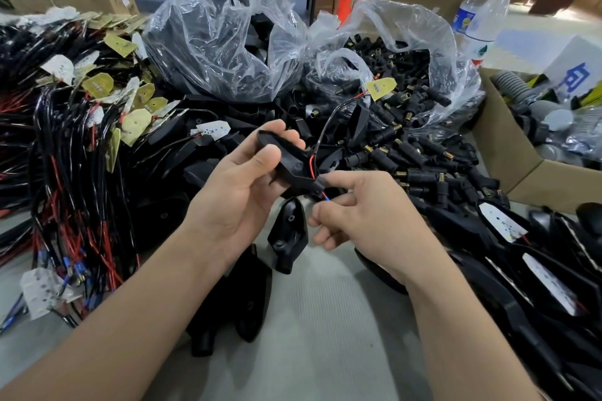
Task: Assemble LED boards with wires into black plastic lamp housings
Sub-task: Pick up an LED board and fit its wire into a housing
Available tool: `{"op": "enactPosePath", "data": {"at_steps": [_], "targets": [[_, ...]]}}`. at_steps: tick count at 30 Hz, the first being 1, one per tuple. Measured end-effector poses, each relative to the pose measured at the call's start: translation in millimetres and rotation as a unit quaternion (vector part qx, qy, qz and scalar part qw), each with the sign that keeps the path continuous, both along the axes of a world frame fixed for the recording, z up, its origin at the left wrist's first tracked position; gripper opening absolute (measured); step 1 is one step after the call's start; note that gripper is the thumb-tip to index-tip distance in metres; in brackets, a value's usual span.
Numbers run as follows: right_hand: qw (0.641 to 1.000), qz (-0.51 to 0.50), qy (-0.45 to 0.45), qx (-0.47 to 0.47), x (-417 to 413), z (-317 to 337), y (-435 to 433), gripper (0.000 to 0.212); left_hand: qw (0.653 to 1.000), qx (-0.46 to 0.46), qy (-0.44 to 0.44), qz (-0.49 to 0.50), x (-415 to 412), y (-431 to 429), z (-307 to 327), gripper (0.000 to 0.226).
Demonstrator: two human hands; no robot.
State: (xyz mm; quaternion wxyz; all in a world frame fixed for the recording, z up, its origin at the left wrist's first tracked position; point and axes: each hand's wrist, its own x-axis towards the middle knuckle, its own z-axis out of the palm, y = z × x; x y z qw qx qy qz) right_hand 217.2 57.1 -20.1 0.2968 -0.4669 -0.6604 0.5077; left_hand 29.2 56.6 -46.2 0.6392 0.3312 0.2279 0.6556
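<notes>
The left hand (pixel 241 195) gripped a black lamp housing (pixel 286 158) just above the middle of the tabletop (pixel 325 319), with its thumb on the near face and its fingers curled round the far edge. The right hand (pixel 371 218) sat just beside it. Its thumb and forefinger pinched the end of a thin black and red wire (pixel 321 140) at the housing's narrow end, where a small blue tip showed. It looked as if the wire ran through that end, though the fingers hid the spot. From there the wire rose away to a yellowish LED board (pixel 381 88), which lay on top of an open plastic bag of black plugs (pixel 410 127). A second clear bag (pixel 221 42) to the left of it held more black parts. A loose housing (pixel 288 234) lay on the tabletop below and between the two hands. A tangled heap of wired boards (pixel 81 114) filled the left side. Housings with white boards already in them (pixel 537 270) lay stacked on the right. Two plastic bottles (pixel 482 16) stood behind an open cardboard box (pixel 508 153) on the far right.
</notes>
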Motion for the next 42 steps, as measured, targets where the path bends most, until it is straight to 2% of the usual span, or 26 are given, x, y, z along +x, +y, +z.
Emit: {"op": "enactPosePath", "data": {"at_steps": [2,4,7,9,11,13,16,19,22,25,28,32,34,37,40,41,42], "targets": [[0.997,-0.012,-0.060,0.036,1.5,-0.4,0.4,0.016,1.000,-0.013,-0.021,0.017,-3.6,0.0,2.3,0.026],[0.996,0.004,-0.071,0.048,5.3,2.2,-0.1,0.014,0.999,-0.025,-0.040,0.022,-5.9,-0.4,5.8,0.028],[0.997,0.063,0.022,0.028,13.0,12.1,-1.7,0.015,0.997,-0.065,-0.035,0.029,-3.9,-1.0,12.4,0.034],[0.990,0.079,0.105,0.048,14.0,17.7,-4.0,0.019,0.994,-0.106,0.013,0.032,-1.3,-1.2,14.8,0.039],[0.981,0.101,0.143,0.083,10.6,19.8,-7.0,0.023,0.990,-0.137,0.037,0.017,0.7,-2.6,16.1,0.041],[0.978,0.156,0.099,0.091,5.0,21.2,-10.1,0.025,0.987,-0.155,0.028,-0.015,1.2,-5.4,18.1,0.045],[0.967,0.237,-0.042,0.082,7.5,20.1,-8.8,0.024,0.986,-0.160,0.005,-0.054,-1.4,-8.6,21.1,0.039],[0.959,0.241,-0.130,0.074,12.7,20.0,-8.6,0.026,0.984,-0.156,0.004,-0.080,-3.7,-10.1,22.0,0.036],[0.964,0.189,-0.182,0.038,18.9,23.1,-6.1,0.027,0.986,-0.144,-0.032,-0.073,-5.7,-8.7,21.6,0.034],[0.956,0.119,-0.268,0.021,29.2,31.7,-3.5,0.028,0.984,-0.127,-0.122,-0.019,-14.7,-4.3,21.9,0.028],[0.946,-0.043,-0.315,0.060,37.8,33.2,0.5,0.029,0.981,-0.113,-0.153,0.047,-32.4,1.0,22.1,0.028],[0.864,-0.344,-0.328,0.165,41.7,23.3,8.3,0.024,0.985,-0.094,-0.118,0.081,-47.3,4.2,21.0,0.030],[0.829,-0.432,-0.309,0.175,42.6,20.5,10.5,0.025,0.986,-0.092,-0.102,0.093,-47.9,5.4,19.3,0.028],[0.816,-0.440,-0.310,0.210,35.4,20.3,5.7,0.029,0.988,-0.089,-0.094,0.083,-44.8,6.3,16.0,0.026],[0.807,-0.384,-0.308,0.326,10.5,19.0,-6.0,0.041,0.994,-0.069,-0.076,0.039,-39.0,5.1,11.7,0.036],[0.812,-0.345,-0.294,0.368,-1.5,17.9,-11.0,0.043,0.995,-0.062,-0.068,0.024,-36.1,4.8,10.6,0.038],[0.835,-0.289,-0.261,0.389,-13.7,15.4,-16.2,0.045,0.997,-0.054,-0.058,0.012,-32.8,4.5,9.5,0.038]]}}
